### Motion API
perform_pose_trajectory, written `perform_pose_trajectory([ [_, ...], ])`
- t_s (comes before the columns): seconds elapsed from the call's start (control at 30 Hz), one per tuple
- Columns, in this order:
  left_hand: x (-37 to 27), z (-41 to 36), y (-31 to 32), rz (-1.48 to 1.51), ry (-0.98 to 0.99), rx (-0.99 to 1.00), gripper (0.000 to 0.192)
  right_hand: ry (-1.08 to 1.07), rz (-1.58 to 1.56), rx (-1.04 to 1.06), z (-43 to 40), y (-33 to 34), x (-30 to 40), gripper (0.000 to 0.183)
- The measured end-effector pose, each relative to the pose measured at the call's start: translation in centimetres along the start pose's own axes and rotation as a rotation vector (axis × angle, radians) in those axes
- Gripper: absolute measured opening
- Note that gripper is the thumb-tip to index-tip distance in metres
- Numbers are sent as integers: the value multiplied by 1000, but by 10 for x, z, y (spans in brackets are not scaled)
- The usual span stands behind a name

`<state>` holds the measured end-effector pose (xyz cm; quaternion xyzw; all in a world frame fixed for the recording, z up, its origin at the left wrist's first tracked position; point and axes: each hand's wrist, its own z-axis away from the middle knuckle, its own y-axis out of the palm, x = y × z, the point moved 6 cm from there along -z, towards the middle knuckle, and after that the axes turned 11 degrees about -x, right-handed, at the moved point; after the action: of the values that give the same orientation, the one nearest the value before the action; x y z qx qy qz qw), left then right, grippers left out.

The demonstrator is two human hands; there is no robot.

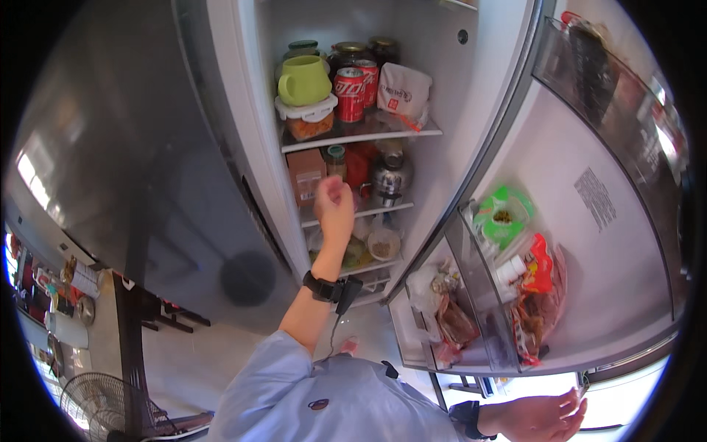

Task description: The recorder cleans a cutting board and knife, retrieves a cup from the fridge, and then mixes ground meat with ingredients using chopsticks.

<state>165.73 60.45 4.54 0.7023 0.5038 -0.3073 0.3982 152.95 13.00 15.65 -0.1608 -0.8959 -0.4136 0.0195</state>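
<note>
My left hand [335,201], slightly blurred, reaches into an open refrigerator, its fingers loosely curled with nothing visible in them. Behind it on the middle shelf are a brown cardboard box [307,174], a jar with a green lid [336,160] and a shiny metal pot [391,174]. Whether the hand touches any of these is hard to see. Above, the upper shelf holds a green mug [306,80] on a lidded food container [309,122], two red Coca-Cola cans [350,96] and a white paper bag [405,88]. At lower right my right hand [538,415] is empty, fingers apart, below the refrigerator door [596,265].
Packed bins line the open right door, holding a green package [501,215] and a red packet [537,265]. A closed dark door [138,166] fills the left side. An electric fan [107,406] stands at lower left. A cable [334,334] hangs from my left wrist.
</note>
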Motion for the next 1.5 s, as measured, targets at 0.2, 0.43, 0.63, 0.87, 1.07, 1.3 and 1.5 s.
perform_pose_trajectory([
  [0.2, -85, -107, 7, 46, 186, -245, 48, 440, 99, 528, 115, 109, -27, 14],
  [0.43, -73, -164, 37, -25, 83, -334, 55, 1057, 36, 968, 208, 148, -76, 20],
  [0.63, -72, -177, 58, 184, -39, -434, 40, 1137, 94, 1152, 223, 147, -91, 23],
  [0.87, -102, -138, 39, 557, -116, -379, 26, 1168, 102, 1125, 216, 129, -111, 22],
  [1.07, -154, -71, -6, 667, -225, -203, 18, 1230, 59, 1164, 220, 122, -114, 22],
  [1.3, -199, -11, -49, 786, -281, 140, 24, 1248, -66, 1256, 226, 120, -111, 21],
  [1.5, -220, 27, -59, 999, -174, 329, 23, 1242, -40, 1392, 212, 127, -105, 22],
])
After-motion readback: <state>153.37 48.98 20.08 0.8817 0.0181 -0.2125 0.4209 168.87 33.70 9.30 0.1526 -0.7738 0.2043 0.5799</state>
